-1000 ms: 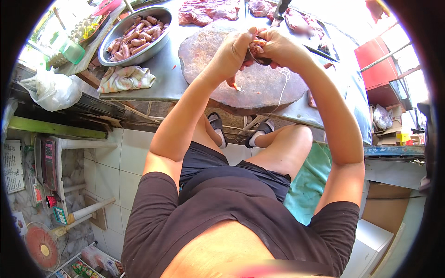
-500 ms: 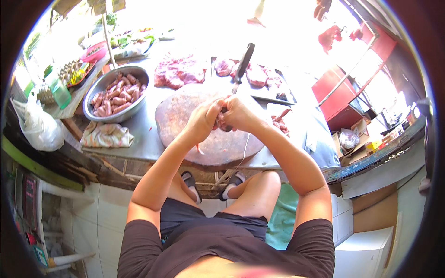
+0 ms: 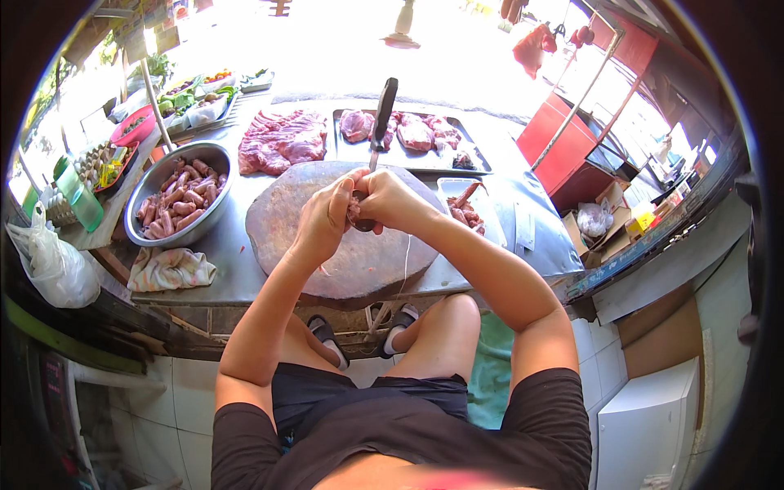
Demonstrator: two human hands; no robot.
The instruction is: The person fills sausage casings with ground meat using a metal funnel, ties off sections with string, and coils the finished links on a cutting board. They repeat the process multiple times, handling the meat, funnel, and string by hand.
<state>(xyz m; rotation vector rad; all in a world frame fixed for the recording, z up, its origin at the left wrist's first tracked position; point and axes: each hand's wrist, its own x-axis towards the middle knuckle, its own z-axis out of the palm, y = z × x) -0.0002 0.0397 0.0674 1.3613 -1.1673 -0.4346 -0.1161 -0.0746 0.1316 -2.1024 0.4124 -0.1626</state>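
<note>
Two bare hands met over a round chopping block, a small reddish piece half hidden between them.
The metal table (image 3: 233, 273) carried the chopping block (image 3: 279, 219), whose middle the forearms partly covered; the steel bowl (image 3: 208, 226) of sausage-like links stood to its left, and the meat tray (image 3: 349, 153) lay beyond it. The left hand (image 3: 325, 214) and right hand (image 3: 398, 201) touched, each grip closed on the reddish piece (image 3: 354, 211) above the block, most fingertips out of sight; a dark, rounded part under it was too obscured to identify. The black-handled knife (image 3: 385, 110) pointed away, its lower end concealed by the hands. A pale string (image 3: 407, 260) hung below the right hand, its top hidden.
</note>
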